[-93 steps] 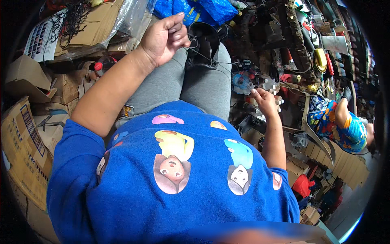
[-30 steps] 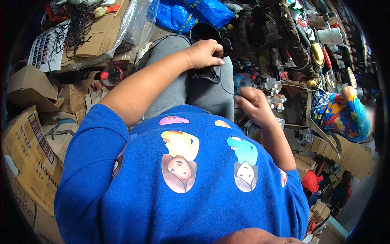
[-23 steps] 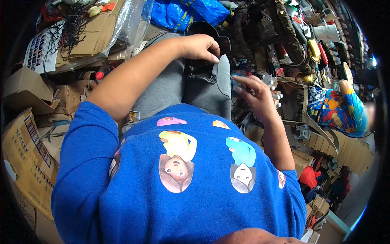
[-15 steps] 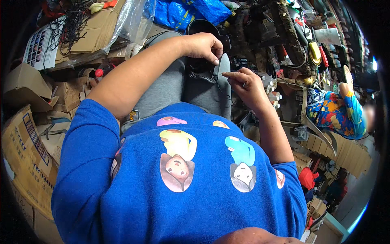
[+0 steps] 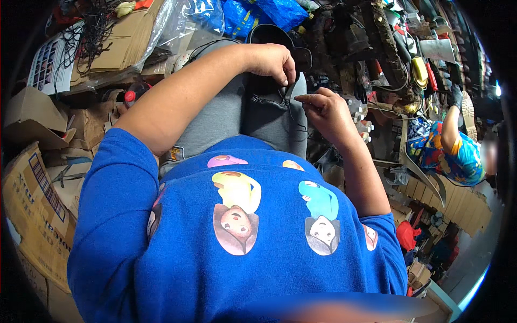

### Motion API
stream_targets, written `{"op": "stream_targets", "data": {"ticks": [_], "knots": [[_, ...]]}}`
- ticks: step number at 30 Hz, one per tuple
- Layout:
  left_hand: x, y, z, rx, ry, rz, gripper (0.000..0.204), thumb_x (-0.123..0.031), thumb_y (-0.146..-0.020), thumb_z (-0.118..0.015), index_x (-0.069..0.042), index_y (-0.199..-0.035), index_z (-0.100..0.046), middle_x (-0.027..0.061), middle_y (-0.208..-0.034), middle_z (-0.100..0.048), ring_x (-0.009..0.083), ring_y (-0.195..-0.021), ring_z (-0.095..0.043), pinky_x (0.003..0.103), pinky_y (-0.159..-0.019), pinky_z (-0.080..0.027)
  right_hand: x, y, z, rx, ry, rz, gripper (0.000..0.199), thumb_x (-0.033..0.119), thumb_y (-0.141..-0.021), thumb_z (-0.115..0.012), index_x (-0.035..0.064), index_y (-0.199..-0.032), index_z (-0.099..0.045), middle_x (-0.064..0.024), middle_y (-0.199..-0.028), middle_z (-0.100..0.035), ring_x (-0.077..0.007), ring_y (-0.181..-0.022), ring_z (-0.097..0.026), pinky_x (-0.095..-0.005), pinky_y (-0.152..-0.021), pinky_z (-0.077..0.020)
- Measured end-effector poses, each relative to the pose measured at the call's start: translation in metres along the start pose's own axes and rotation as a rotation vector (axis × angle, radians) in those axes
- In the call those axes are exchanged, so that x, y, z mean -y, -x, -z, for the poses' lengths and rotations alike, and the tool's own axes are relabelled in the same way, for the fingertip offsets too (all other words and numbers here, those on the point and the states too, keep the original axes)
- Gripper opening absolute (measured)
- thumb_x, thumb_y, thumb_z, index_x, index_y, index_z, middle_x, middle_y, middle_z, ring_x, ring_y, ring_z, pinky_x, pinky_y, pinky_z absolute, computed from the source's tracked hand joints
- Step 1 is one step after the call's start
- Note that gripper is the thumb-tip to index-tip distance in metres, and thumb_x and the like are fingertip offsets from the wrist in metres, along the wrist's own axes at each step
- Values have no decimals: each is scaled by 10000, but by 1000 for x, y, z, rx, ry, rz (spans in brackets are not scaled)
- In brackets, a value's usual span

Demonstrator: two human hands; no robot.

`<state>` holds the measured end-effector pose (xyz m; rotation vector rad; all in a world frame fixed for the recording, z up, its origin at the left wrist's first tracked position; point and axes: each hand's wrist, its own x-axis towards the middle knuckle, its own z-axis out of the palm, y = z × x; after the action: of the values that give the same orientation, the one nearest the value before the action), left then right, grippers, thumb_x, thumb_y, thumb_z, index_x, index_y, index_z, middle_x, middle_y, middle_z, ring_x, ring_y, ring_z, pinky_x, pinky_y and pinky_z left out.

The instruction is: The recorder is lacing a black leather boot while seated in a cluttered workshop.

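Across my thighs lies a black shoe-like piece (image 5: 267, 101) with a gathered, stitched edge; its rounded black rim (image 5: 267, 33) shows beyond my left hand. My left hand (image 5: 273, 63) bends down over it, thumb and fingers closed at a dark strip (image 5: 291, 89) on its right side. What exactly the fingers pinch is too small to make out. A thin black thread (image 5: 293, 116) trails from the piece over my grey trouser leg (image 5: 295, 137). Just right of it, my right hand (image 5: 326, 110) is curled, its index finger pointing left against the thumb, close to the strip.
Cardboard boxes (image 5: 35, 116) and a red-capped bottle (image 5: 131, 96) stand at my left. Blue plastic bags (image 5: 242, 17) lie ahead. Tools, including a yellow-handled one (image 5: 419, 72), crowd the right. Farther right, a person in a colourful shirt (image 5: 447, 151) has a pale shoe sole (image 5: 468, 116) beside one arm.
My left fingers have shifted slightly over the strip, which now tilts more to the right. My right hand stays nearly still. The other person's arm has moved, and the sole shows more fully.
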<state>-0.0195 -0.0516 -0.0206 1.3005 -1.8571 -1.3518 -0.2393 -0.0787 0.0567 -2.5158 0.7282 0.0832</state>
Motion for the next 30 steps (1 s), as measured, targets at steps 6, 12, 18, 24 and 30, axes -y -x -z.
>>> {"op": "stream_targets", "data": {"ticks": [6,12,18,24,30], "knots": [[1,3,2,42,-7,-42,247,-189,-690,-739,-107,-924,-727,80,-943,-548,227,-964,-530,313,-865,-416,-13,-6,-4,19,-177,-44,247,53,-724,-642,106,-957,-706,-123,-764,-572,-296,-741,-600,-372,-676,-488],[-3,5,2,33,-32,-11,266,-209,-681,-748,-121,-931,-728,76,-939,-533,230,-966,-521,310,-871,-409,-5,-7,0,23,183,143,286,37,-738,-635,132,-1000,-701,-95,-796,-564,-232,-752,-606,-327,-678,-481],[-6,5,4,86,-20,-6,283,-199,-694,-727,-120,-965,-728,84,-912,-535,227,-928,-529,311,-831,-421,-35,-7,-11,71,-319,-24,317,3,-741,-639,130,-1024,-700,-54,-779,-540,-162,-712,-574,-291,-659,-465],[-1,4,5,133,-24,-37,316,-173,-702,-701,-114,-1012,-717,89,-848,-547,219,-871,-526,316,-782,-426,-23,0,-11,58,-286,-73,271,13,-784,-633,132,-1017,-703,-32,-753,-507,-142,-692,-549,-286,-645,-453],[-4,5,6,145,-14,-11,319,-170,-701,-701,-112,-1015,-716,86,-846,-543,216,-870,-522,311,-786,-423,-30,-5,-19,1,-230,-3,260,22,-771,-651,131,-1000,-708,-52,-750,-506,-155,-686,-555,-279,-634,-452]]}}
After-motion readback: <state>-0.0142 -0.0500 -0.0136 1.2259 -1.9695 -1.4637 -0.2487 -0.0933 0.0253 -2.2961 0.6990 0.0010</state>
